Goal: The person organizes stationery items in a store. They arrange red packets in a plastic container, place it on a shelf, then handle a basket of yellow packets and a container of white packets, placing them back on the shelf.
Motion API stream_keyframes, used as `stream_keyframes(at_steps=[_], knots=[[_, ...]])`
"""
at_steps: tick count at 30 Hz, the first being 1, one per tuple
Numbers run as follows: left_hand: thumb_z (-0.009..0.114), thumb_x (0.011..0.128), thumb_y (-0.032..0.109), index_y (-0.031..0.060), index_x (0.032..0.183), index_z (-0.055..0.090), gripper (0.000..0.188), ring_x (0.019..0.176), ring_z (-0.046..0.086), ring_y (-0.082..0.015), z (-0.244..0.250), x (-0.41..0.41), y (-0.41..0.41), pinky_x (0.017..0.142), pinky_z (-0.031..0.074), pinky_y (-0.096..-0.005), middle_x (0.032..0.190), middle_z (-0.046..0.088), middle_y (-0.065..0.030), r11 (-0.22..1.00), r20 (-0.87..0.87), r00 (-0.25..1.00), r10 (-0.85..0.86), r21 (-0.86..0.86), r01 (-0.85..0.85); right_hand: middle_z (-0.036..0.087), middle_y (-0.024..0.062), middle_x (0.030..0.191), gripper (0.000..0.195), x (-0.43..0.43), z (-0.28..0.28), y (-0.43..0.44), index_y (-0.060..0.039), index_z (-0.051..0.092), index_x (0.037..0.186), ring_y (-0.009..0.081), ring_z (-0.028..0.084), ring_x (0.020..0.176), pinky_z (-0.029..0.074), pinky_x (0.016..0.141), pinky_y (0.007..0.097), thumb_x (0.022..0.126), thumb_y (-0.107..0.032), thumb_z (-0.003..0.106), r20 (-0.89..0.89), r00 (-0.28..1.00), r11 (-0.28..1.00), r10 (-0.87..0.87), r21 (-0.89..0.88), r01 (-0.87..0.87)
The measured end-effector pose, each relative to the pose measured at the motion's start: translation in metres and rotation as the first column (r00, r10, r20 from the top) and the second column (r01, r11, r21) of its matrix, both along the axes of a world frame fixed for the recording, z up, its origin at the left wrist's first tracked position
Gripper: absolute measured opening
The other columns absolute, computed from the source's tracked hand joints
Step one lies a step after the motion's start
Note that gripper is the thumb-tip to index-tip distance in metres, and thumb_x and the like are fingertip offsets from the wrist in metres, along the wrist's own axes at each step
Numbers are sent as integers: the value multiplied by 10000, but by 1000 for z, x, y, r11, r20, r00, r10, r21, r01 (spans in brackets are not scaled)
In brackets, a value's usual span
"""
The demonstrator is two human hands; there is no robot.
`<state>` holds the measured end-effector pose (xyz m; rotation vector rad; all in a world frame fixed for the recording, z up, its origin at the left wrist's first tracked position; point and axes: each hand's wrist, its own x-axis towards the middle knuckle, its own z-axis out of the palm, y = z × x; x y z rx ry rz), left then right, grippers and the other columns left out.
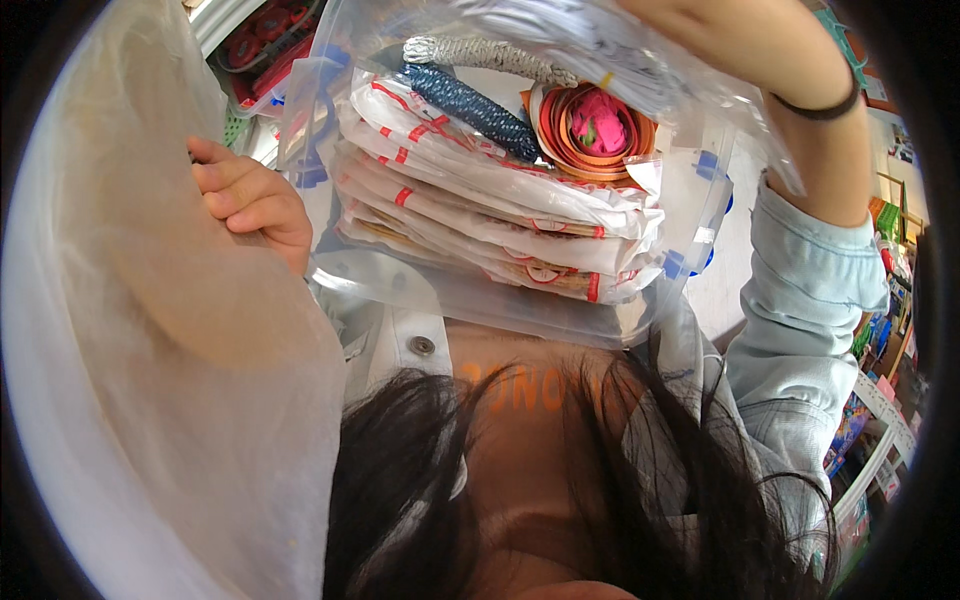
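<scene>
Curled fingers of my left hand (259,206) grip the edge of a milky translucent plastic piece (225,420), bag or lid unclear; a tan shape shows through it. At the upper right, the back of my right hand (720,41) is by a clear plastic bag (637,67) with white contents; its fingers are hidden. Against my chest is a clear plastic box (480,311) with blue clips. Inside are stacked red-and-white plastic packets (495,217), a dark blue cord bundle (472,109), a beige cord bundle (487,56) and nested orange-red rings (551,139) around a pink item (598,124).
Another clear container (262,105) with red items stands at the upper left, beside a green perforated piece (236,127). Shelving (877,442) with colourful goods runs down the right side. Dark hair (405,465) hangs across the lower view.
</scene>
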<state>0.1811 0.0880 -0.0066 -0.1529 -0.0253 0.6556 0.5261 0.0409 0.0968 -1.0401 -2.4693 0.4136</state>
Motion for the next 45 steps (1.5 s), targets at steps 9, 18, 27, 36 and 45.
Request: stream_keyframes(at_steps=[9, 18, 27, 36, 45], knots=[[561, 948, 223, 101, 1169, 680, 279, 745, 597, -129, 4, -4, 2, 678, 520, -270, 866, 681, 32, 1000, -60, 998, 17, 7, -17, 501, 195, 1398, 571, -67, -109, -3, -124, 489, 1401, 297, 475, 1312, 407, 1070, 382, 841, -66, 583, 411, 892, 974, -188, -42, 225], [574, 941, 219, 101, 1169, 681, 278, 745, 601, -123, 4, -3, 0, 677, 521, -260, 865, 683, 35, 999, -40, 999, 25, 37, -23, 425, 171, 1474, 703, -54, -115, 5, -104, 462, 1414, 317, 402, 1367, 356, 1118, 385, 761, -142, 719, 302, 944, 975, -134, -132, 180], [565, 948, 207, 87, 1120, 691, 245, 776, 638, -153, 10, -3, -2, 668, 522, -270, 929, 711, -26, 1000, -89, 996, 18, 3, -18, 558, 208, 1247, 487, -65, -82, 4, -1, 574, 1185, 335, 514, 1195, 424, 999, 433, 731, -144, 677, 266, 958, 986, 110, -152, -71], [558, 950, 198, 66, 1101, 686, 238, 791, 650, -164, 10, 2, -1, 665, 524, -265, 942, 714, -58, 999, -34, 999, 31, -30, -32, 576, 210, 1220, 600, -59, -97, -7, 20, 525, 1269, 346, 541, 1161, 449, 970, 418, 703, -129, 654, 164, 982, 986, 93, -153, -67], [559, 941, 161, 59, 1122, 674, 238, 809, 648, -166, 10, 2, -5, 670, 525, -262, 955, 706, -58, 997, -10, 997, 72, -37, -73, 533, 263, 1306, 519, -55, -92, -10, -123, 613, 1249, 409, 543, 1167, 439, 1005, 402, 734, -60, 598, 33, 996, 980, 84, -184, -76]])
